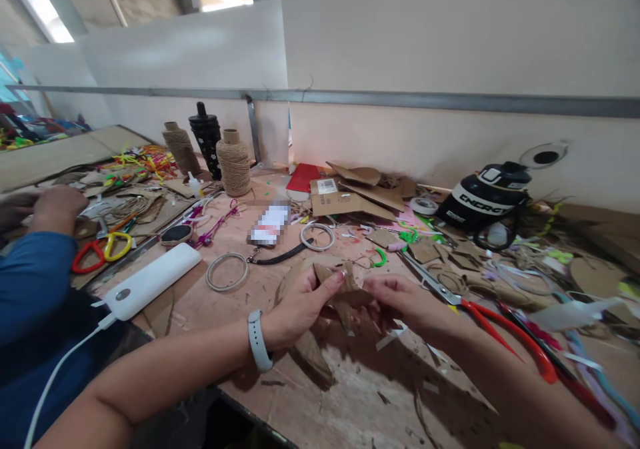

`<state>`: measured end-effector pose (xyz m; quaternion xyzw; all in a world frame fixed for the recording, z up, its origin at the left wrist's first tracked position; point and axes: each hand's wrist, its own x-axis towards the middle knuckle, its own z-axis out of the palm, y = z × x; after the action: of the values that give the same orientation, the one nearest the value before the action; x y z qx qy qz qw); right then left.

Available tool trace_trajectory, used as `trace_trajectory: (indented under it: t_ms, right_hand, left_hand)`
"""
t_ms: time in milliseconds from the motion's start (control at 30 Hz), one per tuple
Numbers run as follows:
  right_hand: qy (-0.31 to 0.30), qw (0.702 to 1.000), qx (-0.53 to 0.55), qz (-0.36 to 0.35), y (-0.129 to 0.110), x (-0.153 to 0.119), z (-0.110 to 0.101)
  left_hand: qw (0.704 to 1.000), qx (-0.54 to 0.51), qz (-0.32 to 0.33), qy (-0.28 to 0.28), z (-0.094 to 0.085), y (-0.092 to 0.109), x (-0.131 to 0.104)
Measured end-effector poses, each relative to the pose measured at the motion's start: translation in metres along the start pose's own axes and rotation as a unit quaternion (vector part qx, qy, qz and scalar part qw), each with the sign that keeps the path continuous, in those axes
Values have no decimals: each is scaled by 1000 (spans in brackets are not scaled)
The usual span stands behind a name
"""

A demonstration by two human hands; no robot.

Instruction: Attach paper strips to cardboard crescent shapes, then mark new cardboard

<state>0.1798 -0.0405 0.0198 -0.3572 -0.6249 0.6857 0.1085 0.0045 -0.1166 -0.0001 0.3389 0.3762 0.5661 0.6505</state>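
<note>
Curved pieces of brown cardboard [311, 359] hang over the table in front of me. My left hand [300, 302], with a pale watch band on its wrist, grips them with the thumb on top. Close by on the right, my right hand [395, 299] has its fingers bent together at the cardboard's right edge; what they pinch is too small to make out. Red-handled scissors [480, 309] lie open beside my right forearm. Behind the cardboard are a tape roll [317, 236] and a phone [271, 224] with a black strap.
Twine spools [234, 162], a black tumbler [205, 139] and a black bottle [483, 199] stand at the back. A white power bank [153, 281] with a cable lies left. Cardboard scraps [360, 192] crowd the right. Another person's hand [60, 208] is at far left.
</note>
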Motion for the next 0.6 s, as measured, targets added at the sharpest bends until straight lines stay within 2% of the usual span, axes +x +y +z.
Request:
trace_trajectory:
  t_ms: [233, 367, 433, 500, 567, 600]
  right_hand:
    - [29, 997, -59, -36, -10, -3, 9]
    - [105, 978, -131, -126, -8, -2, 4]
    - [164, 951, -180, -190, -6, -1, -1]
    - [212, 913, -245, -250, -4, -1, -5]
    - [258, 842, -333, -336, -3, -2, -7]
    - [278, 789, -385, -390, -2, -2, -8]
  left_hand:
    - [1000, 2, -14, 20, -3, -2, 1]
    - [1000, 13, -13, 25, -4, -1, 2]
    - [999, 13, -7, 33, -3, 4, 2]
    - [999, 32, 2, 18, -2, 10, 1]
    - [996, 92, 16, -6, -1, 17, -1]
    - [992, 126, 23, -16, -1, 20, -2]
